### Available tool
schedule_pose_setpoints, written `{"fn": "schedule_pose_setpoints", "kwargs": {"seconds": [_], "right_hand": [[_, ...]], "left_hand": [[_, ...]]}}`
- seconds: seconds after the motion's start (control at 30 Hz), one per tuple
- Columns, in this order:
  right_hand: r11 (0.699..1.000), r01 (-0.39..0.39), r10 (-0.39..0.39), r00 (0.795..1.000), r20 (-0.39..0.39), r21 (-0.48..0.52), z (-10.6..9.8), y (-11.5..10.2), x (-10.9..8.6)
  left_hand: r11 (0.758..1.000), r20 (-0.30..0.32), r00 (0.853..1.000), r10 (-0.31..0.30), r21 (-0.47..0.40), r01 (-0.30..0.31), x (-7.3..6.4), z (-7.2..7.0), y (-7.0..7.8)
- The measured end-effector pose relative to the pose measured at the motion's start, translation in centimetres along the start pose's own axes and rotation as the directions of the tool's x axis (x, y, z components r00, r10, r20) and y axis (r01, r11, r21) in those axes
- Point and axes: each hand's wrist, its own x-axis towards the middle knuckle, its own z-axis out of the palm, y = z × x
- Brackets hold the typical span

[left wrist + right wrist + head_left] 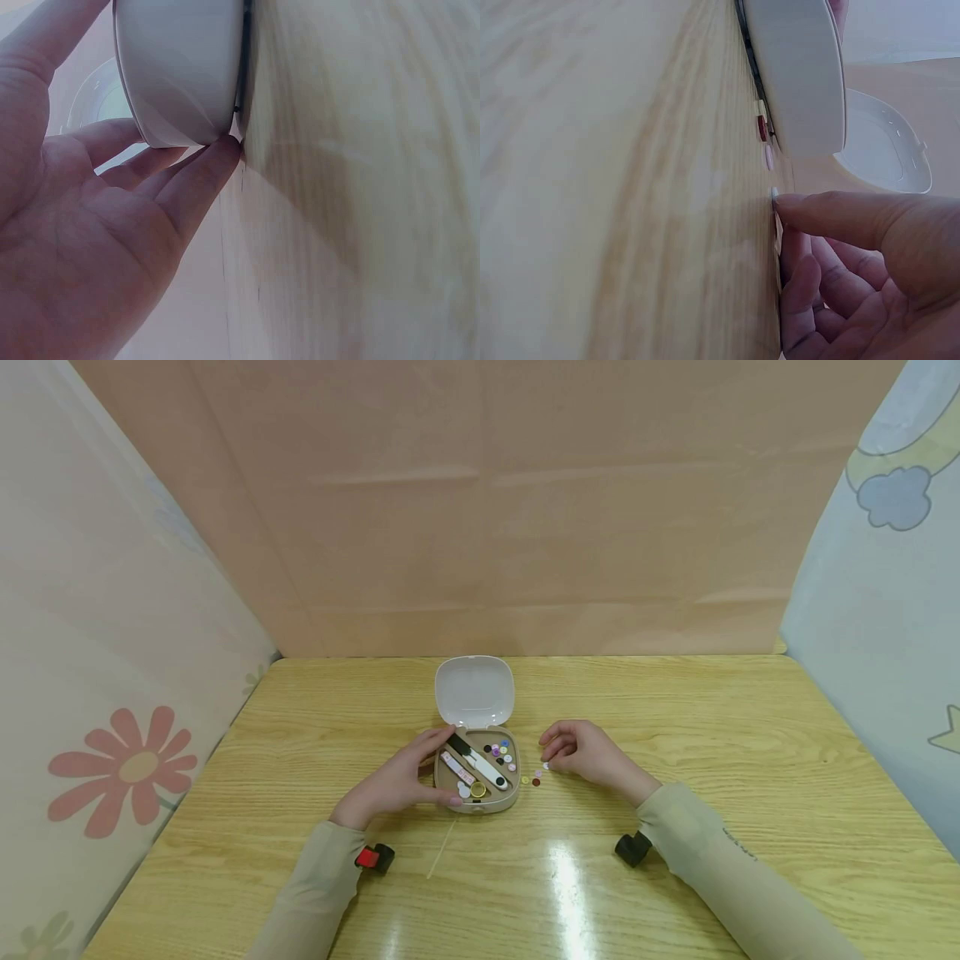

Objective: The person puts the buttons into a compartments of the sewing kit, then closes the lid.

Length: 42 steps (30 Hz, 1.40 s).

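A small sewing box stands on the table with its pale lid raised at the back. My left hand holds the box from its left side, thumb at the front and fingers toward the back. Inside lie a long white-and-black tool, a pink-and-white marked strip, a gold ring-shaped piece and several coloured buttons. Right of the box, my right hand pinches a white button low at the tabletop, its thumb tip against it.
Between box and right hand lie a yellow button, a dark red button and a pink button. A thin pale strand lies in front of the box. Fabric walls enclose the wooden table.
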Motion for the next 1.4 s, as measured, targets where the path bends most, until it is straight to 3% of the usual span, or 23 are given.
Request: {"fn": "schedule_pose_setpoints", "kwargs": {"seconds": [0.1,0.33,1.07,1.4], "right_hand": [[1.000,-0.011,0.011,1.000,-0.003,-0.012,0.0,0.2,0.0],[1.000,0.005,-0.005,1.000,-0.005,0.003,0.1,0.1,-0.1],[0.997,0.021,-0.021,1.000,-0.006,-0.072,0.0,0.4,-0.2],[0.998,0.010,-0.010,1.000,0.002,-0.058,-0.2,0.4,-0.4]], "left_hand": [[1.000,-0.001,1.000,0.001,0.003,-0.001,0.0,0.0,0.2],[0.999,-0.012,1.000,0.008,0.035,-0.007,0.9,0.2,-3.2],[0.997,-0.013,1.000,-0.013,0.081,0.014,0.8,0.1,-3.2],[0.998,-0.015,1.000,-0.015,0.067,0.016,0.7,0.2,-3.2]]}}
